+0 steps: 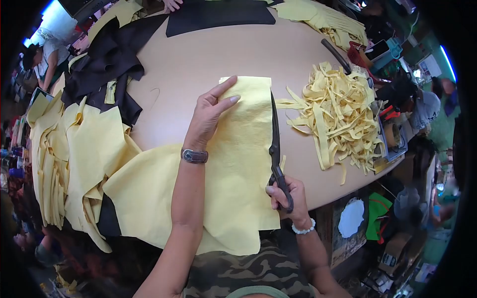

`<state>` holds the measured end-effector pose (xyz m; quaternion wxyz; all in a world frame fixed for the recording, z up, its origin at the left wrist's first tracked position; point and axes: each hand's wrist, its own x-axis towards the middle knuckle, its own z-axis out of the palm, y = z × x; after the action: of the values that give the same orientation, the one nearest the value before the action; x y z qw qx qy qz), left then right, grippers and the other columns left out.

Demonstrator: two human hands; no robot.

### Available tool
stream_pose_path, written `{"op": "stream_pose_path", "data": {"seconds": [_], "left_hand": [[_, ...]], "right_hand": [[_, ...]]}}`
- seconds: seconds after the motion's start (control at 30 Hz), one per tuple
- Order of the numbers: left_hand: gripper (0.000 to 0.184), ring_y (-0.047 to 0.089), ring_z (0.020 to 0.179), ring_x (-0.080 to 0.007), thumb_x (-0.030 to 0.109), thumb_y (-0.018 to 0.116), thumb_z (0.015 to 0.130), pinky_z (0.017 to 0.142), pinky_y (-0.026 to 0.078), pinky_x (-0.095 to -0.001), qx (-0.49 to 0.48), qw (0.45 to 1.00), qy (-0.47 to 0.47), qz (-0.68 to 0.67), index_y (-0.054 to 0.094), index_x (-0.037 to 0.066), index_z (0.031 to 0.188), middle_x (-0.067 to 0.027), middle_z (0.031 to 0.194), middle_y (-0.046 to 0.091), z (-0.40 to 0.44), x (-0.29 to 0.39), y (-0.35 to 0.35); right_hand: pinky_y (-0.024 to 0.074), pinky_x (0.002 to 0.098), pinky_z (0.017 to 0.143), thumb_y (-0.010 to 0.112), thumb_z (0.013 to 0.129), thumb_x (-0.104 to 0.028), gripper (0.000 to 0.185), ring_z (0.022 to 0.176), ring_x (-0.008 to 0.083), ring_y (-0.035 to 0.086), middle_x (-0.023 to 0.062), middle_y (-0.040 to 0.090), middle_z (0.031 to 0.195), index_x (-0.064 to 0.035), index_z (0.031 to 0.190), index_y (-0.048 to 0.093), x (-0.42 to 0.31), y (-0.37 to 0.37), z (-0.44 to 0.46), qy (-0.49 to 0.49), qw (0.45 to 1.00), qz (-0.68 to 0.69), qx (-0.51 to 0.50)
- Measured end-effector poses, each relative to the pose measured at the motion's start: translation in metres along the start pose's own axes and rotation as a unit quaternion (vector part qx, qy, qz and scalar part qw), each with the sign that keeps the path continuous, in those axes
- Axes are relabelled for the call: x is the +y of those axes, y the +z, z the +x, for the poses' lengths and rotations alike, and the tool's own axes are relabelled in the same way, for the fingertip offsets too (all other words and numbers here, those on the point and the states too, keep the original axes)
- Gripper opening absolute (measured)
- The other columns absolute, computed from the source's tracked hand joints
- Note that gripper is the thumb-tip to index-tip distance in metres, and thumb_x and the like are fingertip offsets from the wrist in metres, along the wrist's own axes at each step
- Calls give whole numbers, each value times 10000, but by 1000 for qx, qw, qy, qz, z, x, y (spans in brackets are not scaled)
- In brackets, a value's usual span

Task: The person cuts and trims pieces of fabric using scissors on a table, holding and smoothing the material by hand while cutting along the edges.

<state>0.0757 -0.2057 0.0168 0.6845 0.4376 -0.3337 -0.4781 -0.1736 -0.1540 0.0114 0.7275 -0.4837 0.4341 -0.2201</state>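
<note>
My left hand point(209, 113) lies on the upper left edge of a yellow fabric piece point(238, 144), thumb and index finger stretched out and apart; the other fingers are mostly hidden. A watch strap circles that wrist. My right hand point(293, 197) is closed round the handles of large black scissors point(275, 144), whose blades run upward along the fabric's right edge. The blades look nearly together. The fabric spreads left across the table and hangs over its near edge by my body.
A heap of yellow fabric strips point(338, 111) lies on the table point(198, 59) at right, beside a dark rod-like tool point(336, 55). Stacked yellow pieces point(94, 149) and dark cloth point(107, 59) sit left. A black panel point(221, 17) and another person's hand point(172, 5) are at the far edge.
</note>
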Motion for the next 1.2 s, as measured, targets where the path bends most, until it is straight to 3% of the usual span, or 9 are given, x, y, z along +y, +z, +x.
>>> {"op": "stream_pose_path", "data": {"seconds": [0.13,0.37,0.67,1.2], "left_hand": [[553,542,1024,-145,-31,650,721,871,444,-237,-4,1000,11,27,462,-18,1241,-131,1222,505,-6,14,8],[681,556,958,-117,-9,682,709,817,469,-222,-37,988,84,122,365,-18,1311,-119,1151,543,-20,37,24],[759,444,1155,-174,-54,660,695,951,387,-270,-93,972,134,169,279,-18,1351,-150,1289,434,-32,50,34],[774,400,1213,-194,-30,683,683,1012,322,-298,-89,958,187,199,292,-1,1351,-151,1341,388,-36,53,36]], "right_hand": [[419,186,449,743,690,-248,315,508,59,507,6,510,631,-8,738,544,8,-8,-4,-32,996,52,-63],[445,196,482,712,673,-167,255,528,78,517,27,511,690,6,745,539,5,-6,-2,-81,987,109,-88],[431,193,468,685,657,-102,204,497,87,529,26,525,644,8,757,545,-5,0,0,-108,980,148,-76],[402,174,451,747,700,-169,266,494,55,511,0,517,643,-10,757,542,-5,9,-1,-151,975,150,-70]]}}
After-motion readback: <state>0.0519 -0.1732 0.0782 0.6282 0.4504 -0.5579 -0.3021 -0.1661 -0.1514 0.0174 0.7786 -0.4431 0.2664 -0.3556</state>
